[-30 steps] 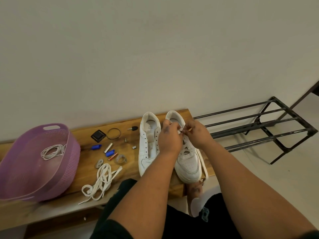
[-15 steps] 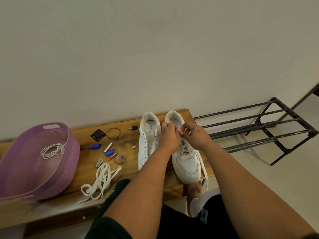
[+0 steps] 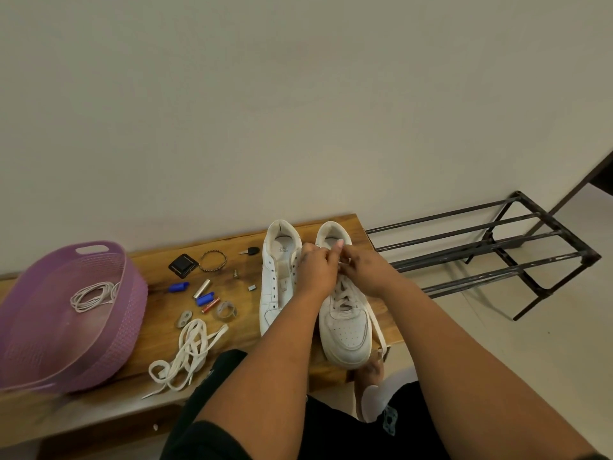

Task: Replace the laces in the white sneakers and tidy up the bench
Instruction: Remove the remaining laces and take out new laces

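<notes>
Both hands pinch at the lace over the laced sneaker [image 3: 345, 313]'s top eyelets: left hand [image 3: 315, 270] and right hand [image 3: 365, 270] curled, fingertips meeting; exactly what each grips is hidden. Soft, limp lace handles best by its stiff tip. Left of it stands the unlaced sneaker [image 3: 275, 277], farther left the loose lace [image 3: 189, 353].
</notes>
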